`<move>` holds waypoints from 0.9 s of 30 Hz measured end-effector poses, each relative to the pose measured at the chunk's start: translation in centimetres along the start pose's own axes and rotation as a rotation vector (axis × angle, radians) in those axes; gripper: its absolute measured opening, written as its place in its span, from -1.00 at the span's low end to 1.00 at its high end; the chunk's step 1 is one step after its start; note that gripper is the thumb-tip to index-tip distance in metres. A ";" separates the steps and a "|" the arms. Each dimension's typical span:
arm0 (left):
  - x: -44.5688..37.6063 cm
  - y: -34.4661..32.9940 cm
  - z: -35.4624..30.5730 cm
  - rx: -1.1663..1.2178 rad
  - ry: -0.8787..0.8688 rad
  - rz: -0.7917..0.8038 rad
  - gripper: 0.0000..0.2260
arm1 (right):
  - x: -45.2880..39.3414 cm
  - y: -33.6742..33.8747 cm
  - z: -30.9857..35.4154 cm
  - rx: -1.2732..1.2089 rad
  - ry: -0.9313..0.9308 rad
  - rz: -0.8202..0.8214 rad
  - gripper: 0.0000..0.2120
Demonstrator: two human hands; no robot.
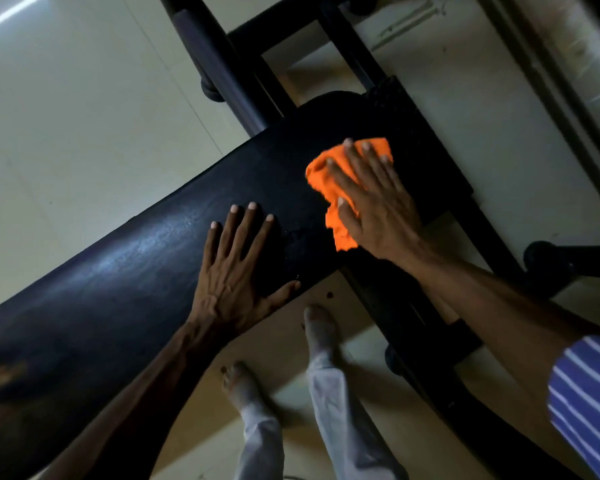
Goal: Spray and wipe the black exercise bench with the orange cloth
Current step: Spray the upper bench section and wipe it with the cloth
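The left hand [238,271] lies flat on the black desk [118,271], fingers [250,230] straight and spread. Farther along, the right hand [374,199] presses the crumpled orange cloth [329,174] onto the padded top near its rounded end, fingers extended and slightly apart.

The long black padded exercise bench [125,271] runs slantwise under me on its black metal frame [229,74], its vinyl top shining in patches. My left hand [236,271] rests flat on the pad. The crumpled orange cloth [336,188] lies near the rounded end, pressed under my right hand [371,199]. The frame stands on pale floor tiles [84,116].
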State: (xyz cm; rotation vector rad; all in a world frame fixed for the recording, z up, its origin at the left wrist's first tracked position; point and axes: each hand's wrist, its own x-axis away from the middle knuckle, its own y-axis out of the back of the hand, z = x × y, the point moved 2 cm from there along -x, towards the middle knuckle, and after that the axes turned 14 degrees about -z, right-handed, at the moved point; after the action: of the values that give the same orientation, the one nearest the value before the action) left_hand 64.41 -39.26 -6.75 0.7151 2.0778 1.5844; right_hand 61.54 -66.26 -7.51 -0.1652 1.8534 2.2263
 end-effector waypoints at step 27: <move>8.9 0.8 3.6 -0.054 0.067 -0.007 -0.13 | 5.3 -0.3 8.6 -0.002 0.126 0.009 -0.43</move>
State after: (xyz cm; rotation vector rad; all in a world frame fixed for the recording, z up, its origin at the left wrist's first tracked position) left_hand 59.84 -30.79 -7.12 0.6434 2.0733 1.6753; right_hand 57.07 -57.18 -7.45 -0.3043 1.9183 2.2722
